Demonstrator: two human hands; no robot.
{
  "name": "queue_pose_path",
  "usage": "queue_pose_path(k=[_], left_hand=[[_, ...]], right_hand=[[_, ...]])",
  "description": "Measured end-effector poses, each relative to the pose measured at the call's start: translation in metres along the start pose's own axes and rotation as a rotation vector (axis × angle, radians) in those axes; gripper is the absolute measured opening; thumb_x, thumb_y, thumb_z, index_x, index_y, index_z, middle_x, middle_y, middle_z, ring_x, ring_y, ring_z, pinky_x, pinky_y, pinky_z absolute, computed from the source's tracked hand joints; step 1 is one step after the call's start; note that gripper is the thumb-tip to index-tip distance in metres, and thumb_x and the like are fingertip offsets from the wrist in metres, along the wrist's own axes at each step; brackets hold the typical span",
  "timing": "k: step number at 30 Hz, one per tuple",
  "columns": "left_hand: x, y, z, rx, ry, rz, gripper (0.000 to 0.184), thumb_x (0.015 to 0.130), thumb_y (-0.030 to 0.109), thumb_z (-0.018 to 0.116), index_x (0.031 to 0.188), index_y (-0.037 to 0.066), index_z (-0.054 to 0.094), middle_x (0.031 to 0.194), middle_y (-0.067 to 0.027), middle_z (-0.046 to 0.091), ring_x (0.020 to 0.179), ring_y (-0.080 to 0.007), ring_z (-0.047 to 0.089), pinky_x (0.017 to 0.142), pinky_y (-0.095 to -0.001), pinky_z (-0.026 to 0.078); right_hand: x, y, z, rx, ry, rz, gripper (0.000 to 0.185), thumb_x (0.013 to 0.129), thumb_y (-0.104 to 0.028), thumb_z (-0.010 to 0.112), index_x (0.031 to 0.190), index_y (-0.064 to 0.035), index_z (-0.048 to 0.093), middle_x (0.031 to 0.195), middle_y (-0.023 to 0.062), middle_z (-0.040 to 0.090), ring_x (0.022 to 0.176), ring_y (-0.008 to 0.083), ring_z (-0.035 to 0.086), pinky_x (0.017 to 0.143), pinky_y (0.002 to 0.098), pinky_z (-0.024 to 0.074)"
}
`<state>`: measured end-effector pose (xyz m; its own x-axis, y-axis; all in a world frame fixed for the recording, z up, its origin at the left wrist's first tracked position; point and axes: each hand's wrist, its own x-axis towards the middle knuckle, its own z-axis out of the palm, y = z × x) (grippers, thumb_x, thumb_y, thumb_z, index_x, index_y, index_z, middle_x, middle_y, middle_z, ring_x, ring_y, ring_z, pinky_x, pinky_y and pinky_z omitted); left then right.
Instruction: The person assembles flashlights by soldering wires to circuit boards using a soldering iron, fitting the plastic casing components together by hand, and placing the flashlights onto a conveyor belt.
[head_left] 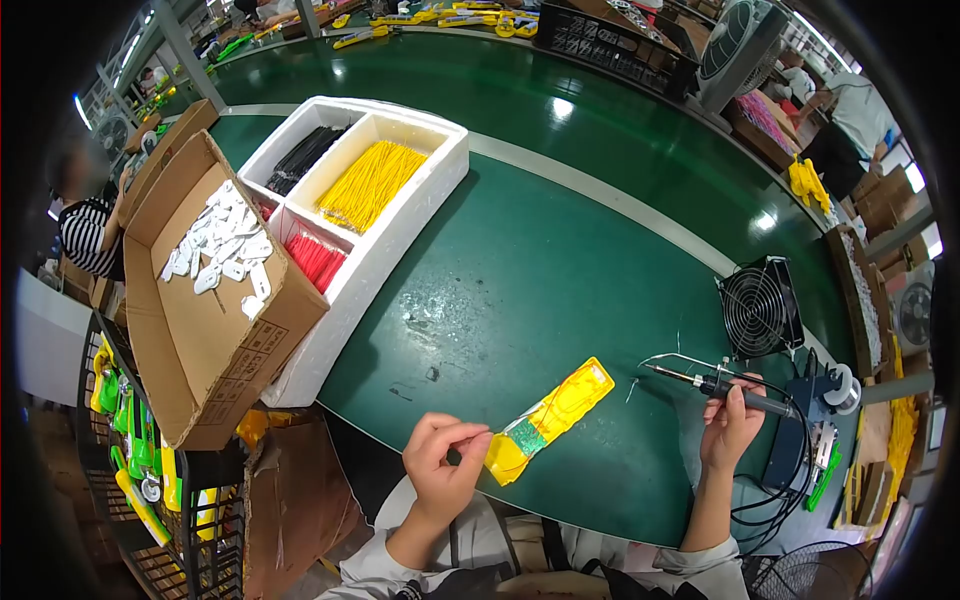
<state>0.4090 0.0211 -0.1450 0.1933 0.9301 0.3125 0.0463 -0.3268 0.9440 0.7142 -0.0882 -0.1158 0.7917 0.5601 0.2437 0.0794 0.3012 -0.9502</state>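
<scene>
While the right hand (730, 430) has its grip closed round a soldering iron (716, 387), tip pointing left, the yellow casing (578, 392) lies between both hands on the near part of the green surface (480, 290)! Left hand (445, 470) curls beside its near end; whether that grip grasps anything, I can't tell.

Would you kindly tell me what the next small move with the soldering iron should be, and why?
Probably bring the soldering iron toward the green circuit board: the right hand holds it with its tip away from the board, while the left hand is by the yellow casing.
</scene>
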Motion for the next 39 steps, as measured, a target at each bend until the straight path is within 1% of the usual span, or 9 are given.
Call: queue_pose_path(k=[13, 16, 19, 22, 29, 30, 33, 37, 39], left_hand=[[-0.001, 0.000, 0.001, 0.050, -0.020, 0.056, 0.011, 0.075, -0.006, 0.068, 0.083, 0.000, 0.064, 0.079, -0.0057, 0.053, 0.064, -0.0094, 0.049, 0.057, -0.0203, 0.041], [-0.001, 0.001, 0.002, 0.051, -0.022, 0.059, 0.011, 0.075, -0.006, 0.068, 0.083, 0.000, 0.064, 0.079, -0.0056, 0.053, 0.064, -0.0092, 0.049, 0.057, -0.0202, 0.041], [-0.002, 0.001, 0.002, 0.049, -0.018, 0.050, 0.011, 0.075, -0.006, 0.068, 0.083, 0.000, 0.064, 0.078, -0.0054, 0.053, 0.063, -0.0092, 0.049, 0.056, -0.0203, 0.041], [-0.002, 0.001, 0.001, 0.057, -0.013, 0.058, 0.012, 0.073, -0.006, 0.069, 0.082, 0.001, 0.065, 0.076, -0.0044, 0.053, 0.062, -0.0087, 0.048, 0.055, -0.0199, 0.039], [-0.011, 0.002, -0.001, 0.117, 0.005, 0.134, 0.014, 0.067, -0.002, 0.074, 0.077, 0.005, 0.068, 0.069, -0.0017, 0.051, 0.054, -0.0066, 0.043, 0.048, -0.0196, 0.033], [-0.011, 0.002, -0.001, 0.118, 0.003, 0.149, 0.014, 0.066, -0.001, 0.074, 0.077, 0.005, 0.068, 0.069, -0.0015, 0.051, 0.053, -0.0065, 0.043, 0.047, -0.0198, 0.032], [-0.015, 0.001, -0.003, 0.114, -0.006, 0.175, 0.015, 0.064, 0.000, 0.075, 0.076, 0.006, 0.068, 0.068, -0.0009, 0.051, 0.052, -0.0064, 0.042, 0.045, -0.0199, 0.031], [-0.019, 0.001, -0.007, 0.121, -0.030, 0.180, 0.017, 0.062, 0.001, 0.076, 0.075, 0.007, 0.068, 0.068, -0.0003, 0.050, 0.050, -0.0061, 0.040, 0.043, -0.0200, 0.030], [-0.019, -0.001, -0.007, 0.126, -0.032, 0.202, 0.017, 0.061, 0.002, 0.076, 0.074, 0.007, 0.067, 0.067, -0.0001, 0.049, 0.049, -0.0060, 0.040, 0.042, -0.0199, 0.030]], right_hand=[[0.000, 0.000, -0.008, 0.013, 0.011, -0.014, 0.021, 0.089, -0.010, 0.058, 0.102, 0.0005, 0.046, 0.075, 0.0065, 0.053, 0.048, 0.0107, 0.051, 0.040, 0.0200, 0.0395], [0.000, -0.003, 0.000, -0.039, 0.074, -0.038, 0.020, 0.090, -0.016, 0.060, 0.100, -0.0030, 0.049, 0.063, 0.0040, 0.054, 0.046, 0.0072, 0.046, 0.041, 0.0174, 0.0345], [0.001, -0.001, -0.010, -0.005, 0.026, -0.019, 0.022, 0.089, -0.011, 0.059, 0.103, 0.0005, 0.046, 0.075, 0.0061, 0.053, 0.049, 0.0105, 0.051, 0.040, 0.0197, 0.0393], [0.000, -0.006, 0.001, -0.063, 0.098, -0.032, 0.020, 0.090, -0.016, 0.059, 0.101, -0.0033, 0.049, 0.068, 0.0036, 0.054, 0.049, 0.0071, 0.048, 0.043, 0.0179, 0.0359], [0.001, -0.014, 0.000, -0.033, 0.027, -0.093, 0.018, 0.091, -0.013, 0.056, 0.104, -0.0018, 0.048, 0.075, 0.0035, 0.053, 0.050, 0.0071, 0.047, 0.045, 0.0183, 0.0374], [0.000, -0.020, 0.006, 0.007, 0.045, -0.083, 0.020, 0.088, -0.010, 0.057, 0.100, -0.0001, 0.044, 0.075, 0.0067, 0.053, 0.049, 0.0089, 0.048, 0.044, 0.0178, 0.0384], [-0.011, -0.028, 0.007, 0.088, -0.067, -0.056, 0.020, 0.087, -0.010, 0.057, 0.097, -0.0009, 0.043, 0.074, 0.0071, 0.052, 0.047, 0.0082, 0.046, 0.042, 0.0165, 0.0372], [-0.044, -0.029, 0.029, 0.134, -0.095, -0.019, 0.025, 0.085, -0.014, 0.061, 0.092, -0.0023, 0.040, 0.072, 0.0070, 0.050, 0.044, 0.0080, 0.044, 0.038, 0.0171, 0.0366], [-0.059, -0.025, 0.042, 0.078, -0.106, 0.011, 0.033, 0.083, -0.020, 0.066, 0.088, -0.0031, 0.039, 0.069, 0.0064, 0.048, 0.042, 0.0081, 0.044, 0.037, 0.0178, 0.0374]])
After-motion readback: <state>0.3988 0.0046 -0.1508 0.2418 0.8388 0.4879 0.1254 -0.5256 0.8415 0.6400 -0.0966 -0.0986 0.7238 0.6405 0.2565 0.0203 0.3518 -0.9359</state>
